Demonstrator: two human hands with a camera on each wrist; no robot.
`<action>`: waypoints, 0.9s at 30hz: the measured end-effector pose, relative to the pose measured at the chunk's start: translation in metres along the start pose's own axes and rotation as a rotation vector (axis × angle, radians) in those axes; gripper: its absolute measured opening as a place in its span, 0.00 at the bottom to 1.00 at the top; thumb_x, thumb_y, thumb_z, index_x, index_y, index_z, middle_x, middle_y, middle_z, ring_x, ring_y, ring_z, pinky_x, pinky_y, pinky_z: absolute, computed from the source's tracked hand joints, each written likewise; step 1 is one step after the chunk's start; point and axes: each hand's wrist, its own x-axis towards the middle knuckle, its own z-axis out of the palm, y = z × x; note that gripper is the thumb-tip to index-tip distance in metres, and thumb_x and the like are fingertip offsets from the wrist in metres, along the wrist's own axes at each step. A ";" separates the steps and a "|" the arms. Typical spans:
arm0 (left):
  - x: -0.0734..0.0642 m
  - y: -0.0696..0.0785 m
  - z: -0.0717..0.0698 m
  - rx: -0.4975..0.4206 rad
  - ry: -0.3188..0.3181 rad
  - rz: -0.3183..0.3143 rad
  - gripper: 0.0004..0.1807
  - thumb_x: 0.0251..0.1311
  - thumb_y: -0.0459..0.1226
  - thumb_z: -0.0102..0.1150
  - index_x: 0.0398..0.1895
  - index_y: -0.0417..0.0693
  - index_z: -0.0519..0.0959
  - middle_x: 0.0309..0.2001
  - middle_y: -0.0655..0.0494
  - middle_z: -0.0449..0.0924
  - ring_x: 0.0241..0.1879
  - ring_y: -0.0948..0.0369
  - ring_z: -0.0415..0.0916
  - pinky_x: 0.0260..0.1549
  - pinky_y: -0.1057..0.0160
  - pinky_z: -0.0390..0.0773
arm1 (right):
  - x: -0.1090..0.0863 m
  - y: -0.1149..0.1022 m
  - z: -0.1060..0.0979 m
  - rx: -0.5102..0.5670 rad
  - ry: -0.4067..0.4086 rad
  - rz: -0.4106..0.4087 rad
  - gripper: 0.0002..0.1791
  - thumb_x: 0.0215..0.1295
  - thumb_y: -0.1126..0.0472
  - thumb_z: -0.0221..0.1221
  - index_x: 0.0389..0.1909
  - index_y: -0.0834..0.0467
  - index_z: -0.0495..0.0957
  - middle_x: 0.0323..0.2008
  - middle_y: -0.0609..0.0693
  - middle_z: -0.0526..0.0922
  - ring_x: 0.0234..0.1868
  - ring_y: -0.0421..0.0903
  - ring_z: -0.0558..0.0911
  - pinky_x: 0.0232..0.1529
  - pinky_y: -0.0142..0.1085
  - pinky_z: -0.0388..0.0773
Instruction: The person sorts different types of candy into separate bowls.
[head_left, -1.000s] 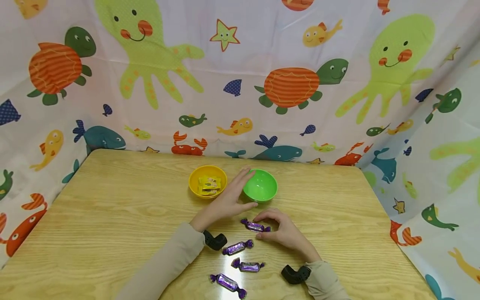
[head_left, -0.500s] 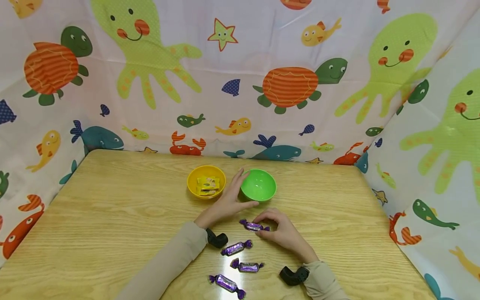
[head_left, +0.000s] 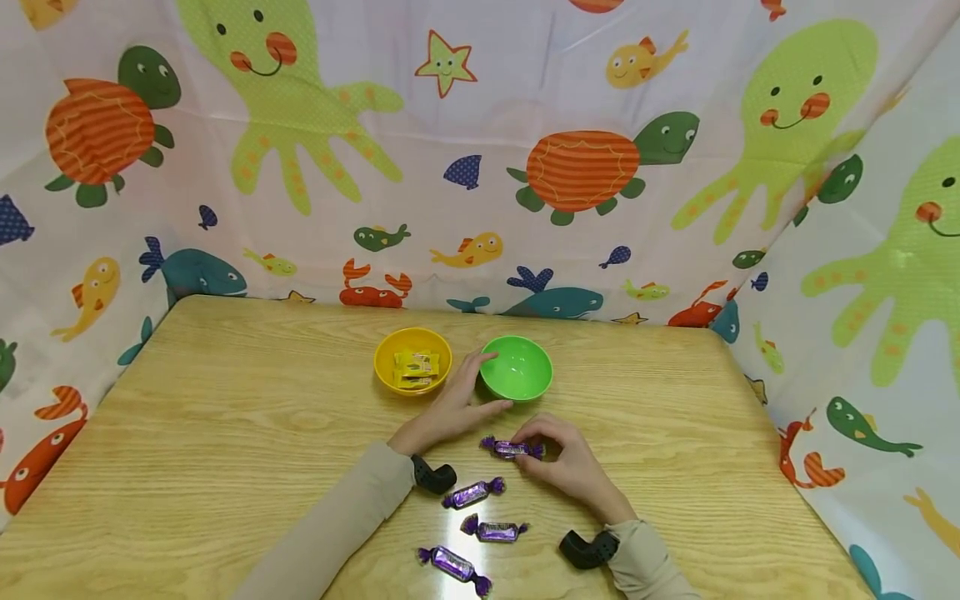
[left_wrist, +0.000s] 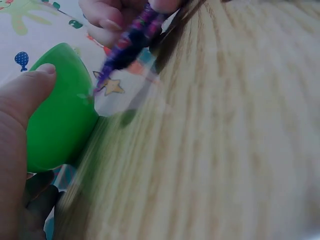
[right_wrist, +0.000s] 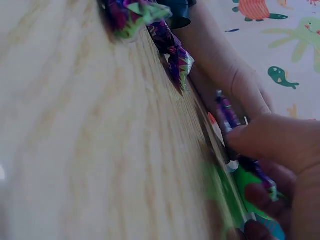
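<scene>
A purple wrapped candy [head_left: 499, 446] with twisted ends is pinched between the thumb and fingers of my right hand [head_left: 568, 463]. In the left wrist view the candy [left_wrist: 131, 47] shows above the tabletop. My left hand [head_left: 450, 410] grips the small green bowl [head_left: 520, 371] from its left side, thumb on the near wall and fingers at the rim. The bowl has nothing in it. Three more purple candies lie in front of the hands: one candy [head_left: 472, 494] nearest the left wrist, another [head_left: 500, 532] below it, and a third [head_left: 453, 564] closest to me.
Left of the green bowl stands a yellow bowl [head_left: 384, 373] with several yellow wrapped packets [head_left: 417, 365] inside. Both rest toward the back of the wooden table [head_left: 247, 417]. A white curtain [head_left: 510, 75] printed with sea animals hangs behind and along the sides. Each wrist wears a black device.
My right fingers have closed on the candy and raised it slightly. My left fingers have come down closer around the green bowl's rim.
</scene>
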 end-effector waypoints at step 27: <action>-0.005 -0.001 0.003 -0.044 0.069 -0.006 0.51 0.58 0.55 0.68 0.77 0.50 0.50 0.72 0.47 0.56 0.72 0.54 0.55 0.71 0.50 0.56 | 0.068 0.036 -0.022 -0.367 0.413 -0.117 0.10 0.50 0.73 0.73 0.33 0.60 0.87 0.36 0.54 0.86 0.41 0.52 0.76 0.46 0.42 0.69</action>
